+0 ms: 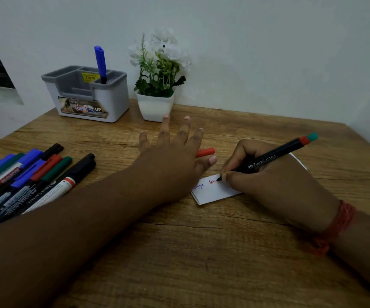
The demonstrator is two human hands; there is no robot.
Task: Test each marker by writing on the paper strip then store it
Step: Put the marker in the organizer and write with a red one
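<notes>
The right hand [275,185] pinches a red marker [275,157], its tip on the paper strip [213,192] at 5 o'clock. The left hand [175,156], fingers spread, empty, seems to steady that strip. 1 blue marker [100,63] stands stored in the organizer [86,94] at 11 o'clock.
</notes>
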